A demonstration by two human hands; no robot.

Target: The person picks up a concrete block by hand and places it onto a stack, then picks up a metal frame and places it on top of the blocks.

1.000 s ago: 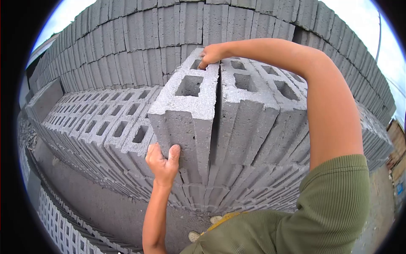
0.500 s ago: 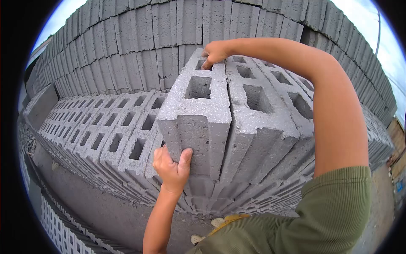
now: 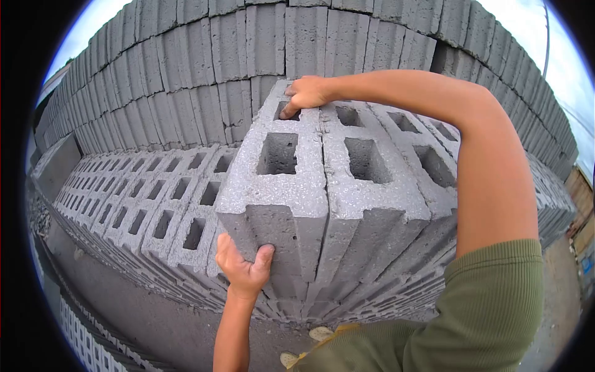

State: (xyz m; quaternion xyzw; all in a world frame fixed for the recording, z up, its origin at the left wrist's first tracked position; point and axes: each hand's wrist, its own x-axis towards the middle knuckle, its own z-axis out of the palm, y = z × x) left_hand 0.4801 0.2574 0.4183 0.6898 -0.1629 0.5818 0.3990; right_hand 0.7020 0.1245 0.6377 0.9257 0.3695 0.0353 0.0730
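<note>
Concrete hollow block, seen from the head camera, stands holes-up at the near left corner of the raised row, just beside a neighbouring block with only a narrow seam between their tops. Both hands are closed on it: the right hand reaches across from above, a digit hooked into the hole behind the nearest one, while the left hand grips the near end low down, thumb flat against the recessed face and fingers around the left edge (their tips are hidden). To the left, lower, runs a course of holed blocks; behind rises a wall of stacked blocks. An olive ribbed sleeve covers the right upper arm, and pale shoes show below on grey ground.
</note>
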